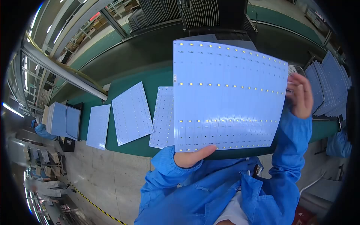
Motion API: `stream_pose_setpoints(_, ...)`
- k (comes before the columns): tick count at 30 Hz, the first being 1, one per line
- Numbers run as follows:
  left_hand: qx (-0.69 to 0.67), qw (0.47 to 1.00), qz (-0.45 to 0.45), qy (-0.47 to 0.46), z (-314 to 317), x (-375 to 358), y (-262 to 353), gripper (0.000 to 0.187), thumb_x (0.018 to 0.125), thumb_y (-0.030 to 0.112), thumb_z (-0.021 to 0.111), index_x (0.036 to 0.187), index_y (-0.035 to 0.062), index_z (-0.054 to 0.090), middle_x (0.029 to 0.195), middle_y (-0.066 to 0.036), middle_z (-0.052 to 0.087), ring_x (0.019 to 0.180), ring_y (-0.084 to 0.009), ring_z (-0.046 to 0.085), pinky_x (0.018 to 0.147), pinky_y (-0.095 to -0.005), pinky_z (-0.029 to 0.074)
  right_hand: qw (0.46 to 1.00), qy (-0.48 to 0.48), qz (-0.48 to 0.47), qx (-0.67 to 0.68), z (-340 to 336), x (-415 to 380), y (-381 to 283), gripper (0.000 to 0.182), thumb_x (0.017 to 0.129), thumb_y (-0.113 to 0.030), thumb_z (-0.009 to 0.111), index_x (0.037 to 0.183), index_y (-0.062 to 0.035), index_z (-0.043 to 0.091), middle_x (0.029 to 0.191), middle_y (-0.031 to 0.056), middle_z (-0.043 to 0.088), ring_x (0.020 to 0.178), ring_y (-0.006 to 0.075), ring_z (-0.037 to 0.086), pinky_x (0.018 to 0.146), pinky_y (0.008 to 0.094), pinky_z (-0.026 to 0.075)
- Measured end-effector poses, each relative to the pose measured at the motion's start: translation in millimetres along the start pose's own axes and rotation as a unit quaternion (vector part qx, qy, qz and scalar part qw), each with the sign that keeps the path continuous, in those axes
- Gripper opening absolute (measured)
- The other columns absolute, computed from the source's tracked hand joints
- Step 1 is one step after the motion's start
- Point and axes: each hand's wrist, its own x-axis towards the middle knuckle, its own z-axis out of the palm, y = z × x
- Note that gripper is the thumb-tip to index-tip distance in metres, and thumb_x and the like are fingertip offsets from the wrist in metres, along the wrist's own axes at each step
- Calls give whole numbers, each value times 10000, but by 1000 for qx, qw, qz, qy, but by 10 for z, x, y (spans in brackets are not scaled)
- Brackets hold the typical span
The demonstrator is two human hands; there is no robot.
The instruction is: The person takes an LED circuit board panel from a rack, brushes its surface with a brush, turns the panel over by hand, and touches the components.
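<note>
A large white LED circuit board panel is held up in front of me, its rows of small yellow LEDs facing my view. My left hand grips its lower left edge, thumb over the front face and the other fingers hidden behind. Close by the panel's right edge is my right hand, slightly blurred, with its fingers loosely bent and apart. On the green bench to the left lie more panels: a tilted one, a plain-looking one, and a third partly covered by the raised panel.
The green bench runs across my front. Several panels stand in a rack at right, and another stack stands at far left. Black slotted racks are behind the bench. A person in blue is at far left.
</note>
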Motion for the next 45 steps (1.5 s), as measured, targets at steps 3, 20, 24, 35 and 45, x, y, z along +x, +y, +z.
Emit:
stream_pose_setpoints(3, -49, 998, 40, 27, 34, 19, -11, 499, 821, 16, 584, 1284, 12, 398, 1251, -123, 487, 1127, -220, 476, 947, -346, 378, 978, 138, -138, -73, -288, -76, -39, 128, 924, -81, 434, 900, 0, 530, 911, 129, 589, 774, 163, 567, 723, 282, 481)
stream_pose_setpoints(20, 118, 992, 18, -37, 175, 162, 54, 498, 865, 139, 555, 1321, 79, 364, 1355, -131, 365, 1226, -262, 404, 1000, -398, 362, 864, -251, -339, -276, 1274, -649, -451, 412, 737, -444, 592, 1059, -192, 643, 1179, 91, 502, 1069, 267, 481, 978, 539, 312)
stream_pose_setpoints(24, 46, 997, 40, -36, 182, 175, 6, 512, 873, 163, 548, 1335, 84, 341, 1373, -128, 337, 1252, -257, 371, 1013, -399, 350, 853, -247, -351, -296, 1296, -655, -404, 448, 758, -506, 551, 1058, -188, 650, 1170, 105, 498, 1054, 279, 477, 985, 556, 290)
stream_pose_setpoints(35, 116, 989, 88, 14, 179, 166, 29, 443, 861, 146, 549, 1273, 62, 410, 1280, -138, 443, 1180, -265, 452, 971, -388, 381, 925, -185, -324, -77, 1105, -646, -425, 246, 665, -108, 712, 900, -95, 638, 933, 87, 628, 844, 223, 613, 937, 481, 394)
stream_pose_setpoints(45, 141, 984, 106, 7, 141, 184, 92, 494, 816, 137, 601, 1268, 72, 412, 1279, -128, 438, 1180, -251, 449, 966, -385, 386, 884, -252, -361, -156, 1222, -609, -588, 217, 725, -112, 613, 931, -72, 670, 883, 107, 651, 833, 212, 625, 908, 448, 425)
